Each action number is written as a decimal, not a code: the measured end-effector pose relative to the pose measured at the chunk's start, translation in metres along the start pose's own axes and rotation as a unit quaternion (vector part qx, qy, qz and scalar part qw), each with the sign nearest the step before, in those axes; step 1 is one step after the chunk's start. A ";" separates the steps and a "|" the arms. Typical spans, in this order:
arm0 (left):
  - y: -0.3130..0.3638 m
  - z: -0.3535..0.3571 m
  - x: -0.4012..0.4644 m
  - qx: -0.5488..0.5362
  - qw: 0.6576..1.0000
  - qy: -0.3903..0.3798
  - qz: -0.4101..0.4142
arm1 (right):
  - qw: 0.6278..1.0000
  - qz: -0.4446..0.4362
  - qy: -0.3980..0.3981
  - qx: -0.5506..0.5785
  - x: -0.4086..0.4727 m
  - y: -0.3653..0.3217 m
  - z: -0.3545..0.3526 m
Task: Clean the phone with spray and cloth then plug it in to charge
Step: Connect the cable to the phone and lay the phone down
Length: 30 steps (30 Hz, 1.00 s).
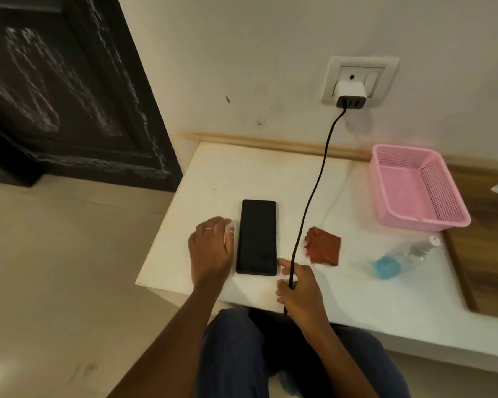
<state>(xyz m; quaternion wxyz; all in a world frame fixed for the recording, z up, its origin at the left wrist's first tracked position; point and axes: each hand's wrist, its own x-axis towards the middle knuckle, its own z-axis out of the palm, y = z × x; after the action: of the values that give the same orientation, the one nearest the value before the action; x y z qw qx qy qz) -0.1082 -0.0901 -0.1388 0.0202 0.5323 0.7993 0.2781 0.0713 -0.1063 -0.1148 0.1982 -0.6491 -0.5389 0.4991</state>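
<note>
Phone [257,237] lies flat, screen up & dark, on the white table [213,173], near its front edge. All places below are relative to the phone.

Left hand [212,248] rests palm down on the table just left of it, fingers fairly straight, tips by the phone's left edge; something small & pale sits under the fingertips, can't tell what. Ring on one finger.

Right hand [296,291] is at the phone's lower right corner, fingers curled round the black cable [314,191], forefinger reaching toward that corner. Plug end hidden in/under the hand, not in the phone as far as visible.

Cable runs up & right of the phone to the white charger [350,94] in the wall socket [360,64].

Brown cloth [324,249] lies right of the phone, past the cable. Spray bottle [403,258] w/ blue liquid lies on its side further right. Pink basket [414,185] sits up-right, well apart.
</note>
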 end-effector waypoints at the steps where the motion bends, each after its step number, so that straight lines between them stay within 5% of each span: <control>1: 0.001 -0.002 -0.001 -0.002 1.000 -0.003 0.009 | 1.000 -0.003 -0.004 -0.016 -0.002 0.000 -0.001; 6: 0.007 0.004 -0.011 -0.010 0.999 -0.039 -0.022 | 0.999 0.002 -0.053 -0.006 -0.011 -0.004 -0.011; 10: 0.036 -0.003 -0.019 -0.049 0.986 -0.063 -0.146 | 0.996 0.012 -0.068 0.048 -0.016 -0.007 -0.015; 13: 0.058 -0.019 -0.019 -0.088 0.947 -0.100 -0.292 | 0.989 0.047 -0.074 0.123 -0.020 -0.014 -0.022; 17: 0.072 -0.022 -0.036 -0.260 0.897 -0.076 -0.350 | 0.974 0.078 -0.087 0.193 -0.026 -0.013 -0.034; 20: 0.073 -0.021 -0.036 -0.374 0.828 -0.060 -0.413 | 0.974 0.071 -0.082 0.200 -0.030 -0.010 -0.044; 25: 0.087 -0.019 -0.051 -0.585 0.621 -0.193 -0.485 | 0.974 0.051 -0.054 0.213 -0.030 -0.006 -0.055; 30: 0.097 -0.018 -0.056 -0.605 0.598 -0.261 -0.456 | 0.966 0.063 -0.030 0.249 -0.026 -0.005 -0.061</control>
<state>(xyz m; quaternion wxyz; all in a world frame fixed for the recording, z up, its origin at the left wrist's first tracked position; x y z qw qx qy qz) -0.0087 -0.1192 -0.0934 0.6695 0.0145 0.5472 0.5021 0.1233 -0.1114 -0.0740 0.3052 -0.5965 -0.3610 0.6486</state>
